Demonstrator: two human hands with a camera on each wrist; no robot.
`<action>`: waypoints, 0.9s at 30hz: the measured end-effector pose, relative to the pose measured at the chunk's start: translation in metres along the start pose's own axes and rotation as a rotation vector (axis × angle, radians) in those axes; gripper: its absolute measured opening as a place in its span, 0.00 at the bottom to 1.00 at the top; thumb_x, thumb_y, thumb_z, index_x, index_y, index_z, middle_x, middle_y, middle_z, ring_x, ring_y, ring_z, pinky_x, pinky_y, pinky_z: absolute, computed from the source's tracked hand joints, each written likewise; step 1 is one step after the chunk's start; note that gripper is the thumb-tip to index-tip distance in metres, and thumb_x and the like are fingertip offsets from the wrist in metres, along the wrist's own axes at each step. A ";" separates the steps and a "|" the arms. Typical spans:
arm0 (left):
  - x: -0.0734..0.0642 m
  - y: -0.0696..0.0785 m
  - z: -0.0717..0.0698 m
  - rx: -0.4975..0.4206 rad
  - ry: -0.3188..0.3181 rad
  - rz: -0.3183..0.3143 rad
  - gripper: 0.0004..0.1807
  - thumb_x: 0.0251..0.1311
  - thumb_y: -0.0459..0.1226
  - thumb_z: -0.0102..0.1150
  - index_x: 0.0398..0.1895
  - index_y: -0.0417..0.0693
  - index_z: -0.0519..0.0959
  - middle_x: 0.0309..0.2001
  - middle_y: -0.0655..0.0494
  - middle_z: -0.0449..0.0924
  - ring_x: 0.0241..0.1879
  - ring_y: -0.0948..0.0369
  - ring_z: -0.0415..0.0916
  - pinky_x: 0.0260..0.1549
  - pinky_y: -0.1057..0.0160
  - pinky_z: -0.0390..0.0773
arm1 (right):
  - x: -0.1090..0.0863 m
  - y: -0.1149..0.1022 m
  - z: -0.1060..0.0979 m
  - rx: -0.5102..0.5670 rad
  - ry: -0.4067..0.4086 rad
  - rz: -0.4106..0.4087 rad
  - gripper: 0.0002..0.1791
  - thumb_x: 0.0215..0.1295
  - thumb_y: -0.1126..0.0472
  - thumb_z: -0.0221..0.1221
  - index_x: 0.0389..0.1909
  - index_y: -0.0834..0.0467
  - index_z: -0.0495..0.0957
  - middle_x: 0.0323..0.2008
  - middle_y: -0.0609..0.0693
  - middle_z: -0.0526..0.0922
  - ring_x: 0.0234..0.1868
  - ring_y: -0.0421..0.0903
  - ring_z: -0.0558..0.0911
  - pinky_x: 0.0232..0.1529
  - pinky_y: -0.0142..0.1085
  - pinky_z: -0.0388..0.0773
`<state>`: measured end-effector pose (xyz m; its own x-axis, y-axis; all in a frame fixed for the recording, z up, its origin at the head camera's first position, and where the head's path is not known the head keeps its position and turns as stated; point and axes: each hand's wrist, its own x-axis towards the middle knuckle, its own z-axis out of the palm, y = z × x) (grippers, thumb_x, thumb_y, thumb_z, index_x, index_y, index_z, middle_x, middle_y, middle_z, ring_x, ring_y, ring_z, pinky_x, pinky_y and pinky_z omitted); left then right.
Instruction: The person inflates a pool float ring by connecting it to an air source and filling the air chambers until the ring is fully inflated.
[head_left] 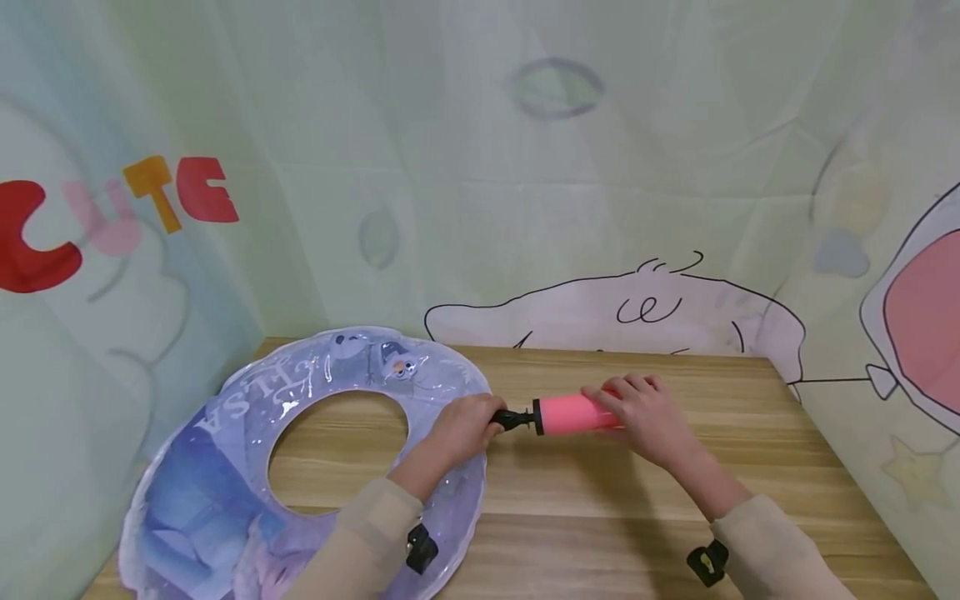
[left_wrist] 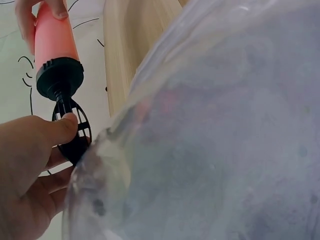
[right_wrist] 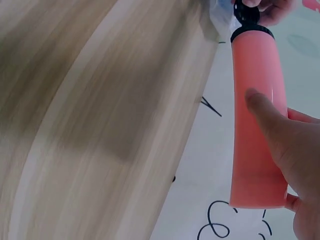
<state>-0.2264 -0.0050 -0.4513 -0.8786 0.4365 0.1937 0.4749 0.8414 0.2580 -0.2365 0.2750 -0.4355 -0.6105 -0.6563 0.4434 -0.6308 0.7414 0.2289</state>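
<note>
My right hand (head_left: 651,423) grips the pink barrel of a hand air pump (head_left: 570,414), its thumb lying along the side in the right wrist view. At the pump's other end, my left hand (head_left: 461,429) pinches the black handle (left_wrist: 75,132) between thumb and fingers. The pump is held roughly level above the table. To the left lies a puffed-out purple and blue swim ring (head_left: 176,475) printed with cartoon figures and white letters. My left hand and forearm overlap the ring's right side in the head view; up close it fills much of the left wrist view.
Under everything is a wood-grain table (head_left: 570,542). Its back edge meets a pale printed curtain (head_left: 465,208) with a cartoon animal outline. More curtain, with coloured letters and a balloon, stands at both sides. Small black cameras (head_left: 707,562) sit at both wrists.
</note>
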 end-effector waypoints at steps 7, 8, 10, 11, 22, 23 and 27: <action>0.000 0.000 -0.003 0.006 0.000 0.014 0.08 0.54 0.37 0.62 0.37 0.47 0.78 0.32 0.55 0.80 0.32 0.59 0.76 0.34 0.59 0.76 | -0.014 0.019 -0.006 0.035 -0.024 0.039 0.35 0.35 0.48 0.75 0.50 0.47 0.78 0.39 0.51 0.81 0.43 0.53 0.76 0.42 0.49 0.70; 0.000 0.000 -0.003 0.008 0.003 0.018 0.08 0.54 0.37 0.62 0.37 0.47 0.78 0.32 0.55 0.80 0.32 0.59 0.77 0.34 0.59 0.76 | -0.016 0.021 -0.007 0.040 -0.025 0.042 0.35 0.35 0.48 0.74 0.50 0.47 0.78 0.39 0.51 0.81 0.43 0.53 0.76 0.42 0.50 0.70; -0.001 -0.001 -0.002 0.016 0.009 0.026 0.08 0.53 0.37 0.63 0.37 0.47 0.78 0.32 0.55 0.80 0.32 0.59 0.77 0.34 0.59 0.76 | -0.021 0.027 -0.008 0.051 -0.024 0.045 0.34 0.36 0.48 0.74 0.51 0.47 0.77 0.38 0.51 0.81 0.43 0.53 0.76 0.42 0.50 0.70; -0.001 -0.001 -0.002 0.020 0.012 0.031 0.09 0.53 0.37 0.63 0.37 0.46 0.78 0.32 0.55 0.80 0.32 0.58 0.77 0.34 0.59 0.76 | -0.023 0.030 -0.008 0.056 -0.023 0.047 0.34 0.36 0.48 0.74 0.51 0.47 0.77 0.38 0.51 0.81 0.43 0.53 0.77 0.42 0.50 0.70; -0.001 0.001 0.000 0.008 0.023 0.054 0.09 0.52 0.36 0.63 0.37 0.45 0.78 0.31 0.54 0.80 0.32 0.57 0.77 0.33 0.57 0.76 | -0.052 0.060 -0.017 0.026 -0.020 0.059 0.37 0.32 0.50 0.75 0.51 0.49 0.77 0.38 0.52 0.81 0.42 0.55 0.77 0.41 0.52 0.72; -0.001 0.001 0.000 0.001 0.023 0.055 0.09 0.52 0.36 0.63 0.37 0.45 0.78 0.31 0.54 0.80 0.32 0.56 0.78 0.33 0.57 0.76 | -0.054 0.063 -0.019 0.021 -0.021 0.060 0.38 0.32 0.50 0.75 0.51 0.49 0.76 0.38 0.53 0.81 0.42 0.55 0.77 0.41 0.52 0.72; -0.002 0.000 0.000 -0.005 0.024 0.053 0.09 0.52 0.35 0.63 0.37 0.45 0.79 0.31 0.53 0.80 0.32 0.56 0.77 0.34 0.56 0.76 | -0.063 0.072 -0.027 0.006 -0.031 0.075 0.39 0.31 0.52 0.76 0.52 0.49 0.75 0.39 0.54 0.81 0.41 0.57 0.77 0.41 0.53 0.71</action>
<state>-0.2251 -0.0061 -0.4516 -0.8509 0.4725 0.2297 0.5209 0.8157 0.2517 -0.2306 0.3732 -0.4234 -0.6706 -0.6032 0.4319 -0.5856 0.7878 0.1909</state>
